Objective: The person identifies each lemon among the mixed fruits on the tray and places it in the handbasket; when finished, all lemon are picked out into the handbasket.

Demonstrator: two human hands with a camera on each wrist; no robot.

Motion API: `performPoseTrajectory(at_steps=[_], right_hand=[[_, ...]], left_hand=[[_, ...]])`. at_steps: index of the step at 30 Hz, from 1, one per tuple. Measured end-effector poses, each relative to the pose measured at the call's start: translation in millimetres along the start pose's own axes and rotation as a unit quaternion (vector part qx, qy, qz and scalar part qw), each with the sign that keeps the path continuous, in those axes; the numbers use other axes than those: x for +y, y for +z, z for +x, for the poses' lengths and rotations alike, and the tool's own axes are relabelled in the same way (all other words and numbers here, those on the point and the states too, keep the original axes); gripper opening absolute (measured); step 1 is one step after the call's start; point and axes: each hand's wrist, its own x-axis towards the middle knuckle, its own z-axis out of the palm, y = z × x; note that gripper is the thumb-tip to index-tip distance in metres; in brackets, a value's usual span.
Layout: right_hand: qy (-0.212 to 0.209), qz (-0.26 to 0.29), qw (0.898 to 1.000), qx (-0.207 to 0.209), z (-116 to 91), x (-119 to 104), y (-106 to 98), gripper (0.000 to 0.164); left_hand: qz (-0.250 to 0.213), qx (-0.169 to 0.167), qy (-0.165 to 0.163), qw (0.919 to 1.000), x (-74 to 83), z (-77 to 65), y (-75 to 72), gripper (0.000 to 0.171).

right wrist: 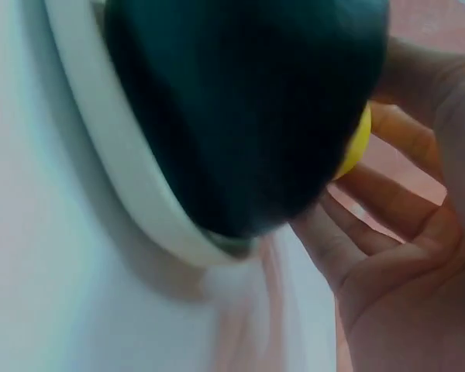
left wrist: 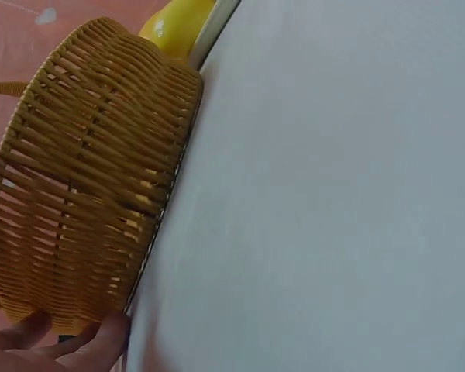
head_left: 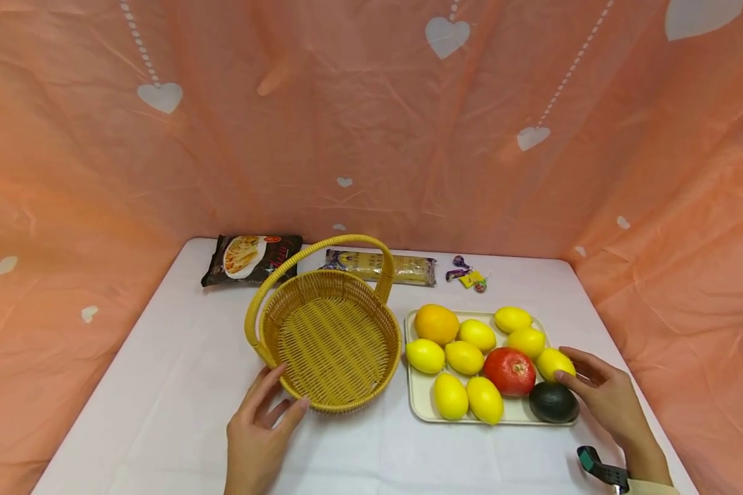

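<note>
I have the left hand (head_left: 255, 434) spread wide, its fingertips touching the near left side of the wicker basket (head_left: 334, 350), which stands upright on the worktop (head_left: 179, 385). My right hand (head_left: 613, 402) holds the rightmost lemon (head_left: 554, 361) between thumb and fingers. I see that lemon on the cream tray (head_left: 422, 395), just behind the avocado (head_left: 554, 403) and near the pomegranate (head_left: 509, 372).

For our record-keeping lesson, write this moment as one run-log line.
left hand: touching wicker basket | right hand: at rightmost lemon, grip unclear | tray: other lemons, orange fruit, red fruit, dark fruit
</note>
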Motion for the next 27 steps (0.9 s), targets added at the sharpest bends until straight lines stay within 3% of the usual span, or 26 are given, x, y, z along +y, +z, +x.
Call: performPoseTrajectory(at_steps=[5, 9, 13, 16, 19, 23, 27], right_hand=[[0.013, 0.092, 0.995, 0.049, -10, -8, -10, 0.058], [-0.040, 0.194, 0.978, 0.061, -18, -28, -13, 0.053], [-0.126, 0.271, 0.954, 0.017, -20, -58, -5, 0.053], [-0.168, 0.293, 0.941, -0.023, -19, -79, 7, 0.054], [-0.190, 0.302, 0.932, -0.058, -17, -95, 25, 0.054], [-0.202, 0.286, 0.931, -0.103, -12, -113, 51, 0.052], [-0.212, 0.301, 0.917, -0.156, -6, -128, 77, 0.052]], left_hand=[[-0.026, 0.029, 0.003, 0.9992, -2.2, -1.0, 6.9, 0.064], [-0.038, 0.034, 0.005, 0.9987, -3.9, -2.1, 7.6, 0.065], [-0.058, 0.034, 0.009, 0.9977, -5.4, -2.5, 7.9, 0.066], [-0.068, 0.032, 0.009, 0.9971, -6.0, -2.4, 8.6, 0.068], [-0.068, 0.030, 0.010, 0.9972, -6.4, -2.1, 9.3, 0.069], [-0.066, 0.032, 0.014, 0.9972, -6.6, -1.4, 10.4, 0.069], [-0.067, 0.035, 0.020, 0.9969, -6.6, 0.1, 12.3, 0.068]])
